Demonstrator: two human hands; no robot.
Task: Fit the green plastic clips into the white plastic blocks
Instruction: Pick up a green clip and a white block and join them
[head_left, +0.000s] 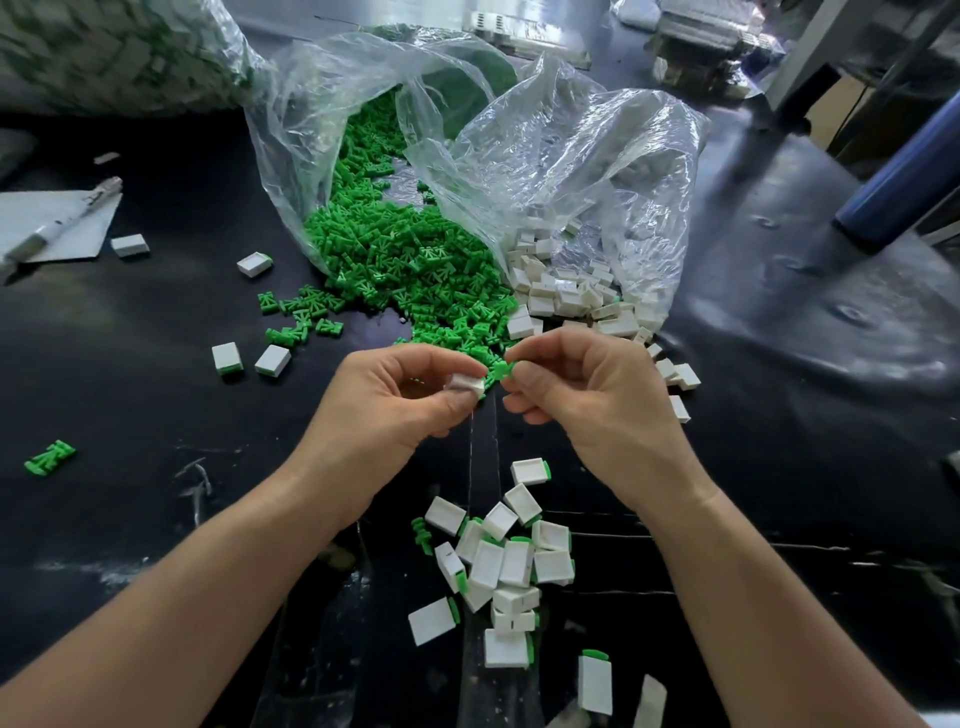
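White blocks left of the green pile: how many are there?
4 white blocks: one beside the paper, one to its right, two side by side nearer the left hand. A small piece farther back is unclear.

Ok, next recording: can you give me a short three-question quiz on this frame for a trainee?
1. Multiple choice: what does the left hand hold? A) a screwdriver B) a white block C) a roll of tape
2. True or false: the right hand holds nothing.
3. Fill in: the heap of green clips spills from a clear plastic ____.

Key: 1 B. 2 False: it pinches a green clip. 3 bag.
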